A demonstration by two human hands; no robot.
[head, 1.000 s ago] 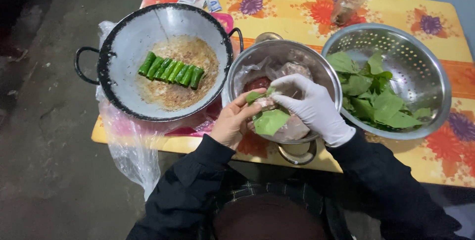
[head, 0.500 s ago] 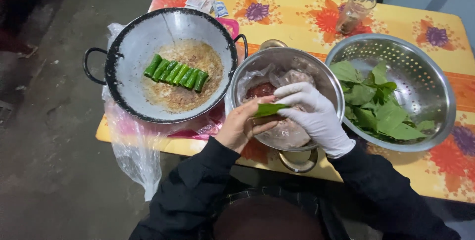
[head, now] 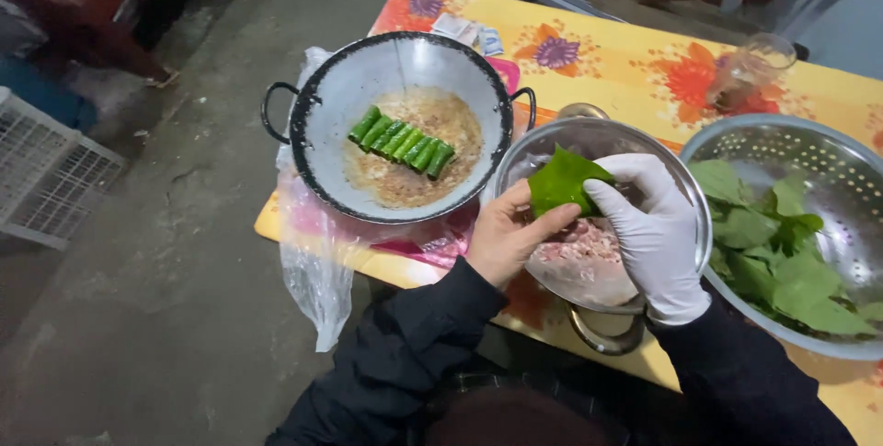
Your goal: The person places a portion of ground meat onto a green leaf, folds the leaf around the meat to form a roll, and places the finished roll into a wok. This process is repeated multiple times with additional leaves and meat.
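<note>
Both hands pinch one green leaf (head: 563, 181) above a steel bowl (head: 685, 216) that holds minced meat (head: 589, 248). The bare left hand (head: 504, 236) grips the leaf from below with thumb and fingers closed on its lower edge. The right hand (head: 655, 230), in a white glove, presses its fingertips against the leaf's right side. To the left, an enamel pan (head: 400, 69) with two handles carries a row of rolled green leaves (head: 402, 142) lying side by side on a brownish residue. To the right, a metal colander (head: 809, 147) holds loose green leaves (head: 782, 253). All three vessels stand on a surface (head: 616, 60) covered with a yellow floral cloth.
</note>
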